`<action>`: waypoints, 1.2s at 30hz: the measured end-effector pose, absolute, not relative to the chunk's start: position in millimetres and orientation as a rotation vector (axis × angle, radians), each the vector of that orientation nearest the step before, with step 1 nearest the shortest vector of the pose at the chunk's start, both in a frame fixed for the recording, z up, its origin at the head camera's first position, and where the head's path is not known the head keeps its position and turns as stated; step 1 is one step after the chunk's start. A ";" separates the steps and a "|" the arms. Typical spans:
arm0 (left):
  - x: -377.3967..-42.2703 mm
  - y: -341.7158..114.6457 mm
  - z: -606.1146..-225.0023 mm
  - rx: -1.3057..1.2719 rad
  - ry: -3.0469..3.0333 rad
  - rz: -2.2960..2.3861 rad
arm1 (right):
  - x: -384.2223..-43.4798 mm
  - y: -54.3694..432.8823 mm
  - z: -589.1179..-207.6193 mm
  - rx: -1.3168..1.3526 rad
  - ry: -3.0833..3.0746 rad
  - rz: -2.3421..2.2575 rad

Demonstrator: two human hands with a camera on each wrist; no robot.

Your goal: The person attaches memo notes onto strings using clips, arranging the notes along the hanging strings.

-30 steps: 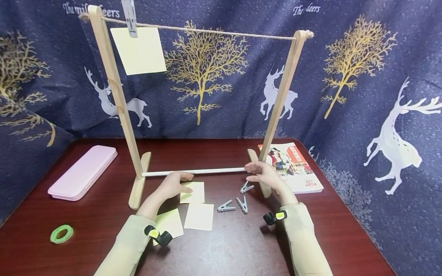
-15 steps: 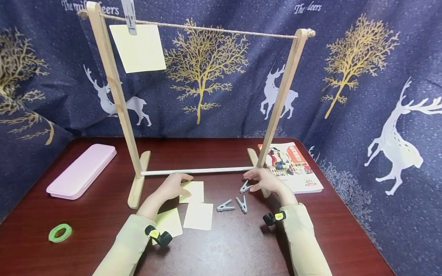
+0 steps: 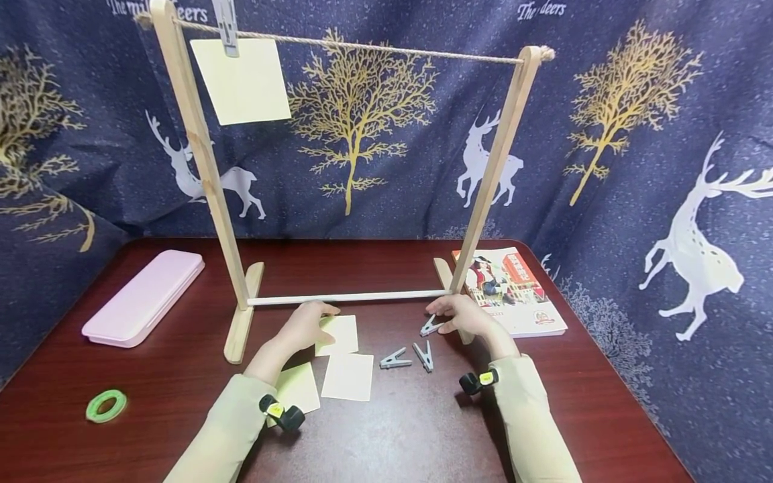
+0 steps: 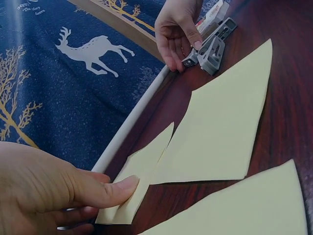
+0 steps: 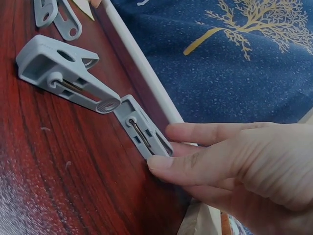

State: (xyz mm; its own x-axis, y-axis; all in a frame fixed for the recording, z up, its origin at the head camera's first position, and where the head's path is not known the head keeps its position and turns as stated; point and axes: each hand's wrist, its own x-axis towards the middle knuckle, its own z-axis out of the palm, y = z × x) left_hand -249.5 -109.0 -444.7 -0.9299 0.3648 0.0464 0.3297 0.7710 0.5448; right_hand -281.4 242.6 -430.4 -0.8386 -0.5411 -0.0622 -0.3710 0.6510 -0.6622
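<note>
My left hand (image 3: pixel 306 329) is at the far yellow sticky note (image 3: pixel 341 334). In the left wrist view the thumb lies on top of this note and the fingers are behind its edge, pinching it. My right hand (image 3: pixel 465 316) pinches the end of a grey clothespin (image 5: pixel 139 128) between thumb and fingers, low over the table. Two other grey clothespins, one at the left (image 3: pixel 395 359) and one at the right (image 3: pixel 424 356), lie just in front of it. Two more sticky notes, a middle one (image 3: pixel 348 377) and a near one (image 3: pixel 300 387), lie by my left forearm.
A wooden frame (image 3: pixel 205 161) with a rope (image 3: pixel 386 47) and a white lower bar (image 3: pixel 344 297) stands behind my hands. A clothespin (image 3: pixel 227 30) holds a sticky note (image 3: pixel 244 84) on the rope. Around lie a pink case (image 3: pixel 145 295), green tape roll (image 3: pixel 106 406) and book (image 3: pixel 513 288).
My right hand has come down from the white bar's right end to the far clothespin and closed on it. The left hand stays at the far sticky note.
</note>
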 end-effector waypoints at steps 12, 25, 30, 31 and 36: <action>-247.1 -109.6 -446.0 0.572 2.935 0.868 | -281.7 239.9 -429.7 -0.808 2.682 -0.859; -248.0 -107.9 -445.2 0.548 2.905 0.915 | -280.0 243.2 -428.5 -0.730 2.660 -1.022; -247.4 -107.3 -443.0 0.517 2.877 0.943 | -277.7 240.8 -425.6 -0.696 2.676 -1.101; -247.0 -107.2 -442.2 0.511 2.871 0.953 | -277.2 240.6 -424.9 -0.685 2.679 -1.113; -246.4 -107.8 -442.1 0.519 2.858 0.962 | -277.6 240.6 -425.4 -0.693 2.684 -1.155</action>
State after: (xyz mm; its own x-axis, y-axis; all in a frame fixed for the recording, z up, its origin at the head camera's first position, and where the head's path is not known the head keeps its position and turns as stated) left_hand -246.4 -107.8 -442.1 -0.9392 0.3421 0.0301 0.2907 0.7452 0.6002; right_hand -277.6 240.6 -425.4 -0.8845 -0.4635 0.0534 -0.3575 0.5997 -0.7160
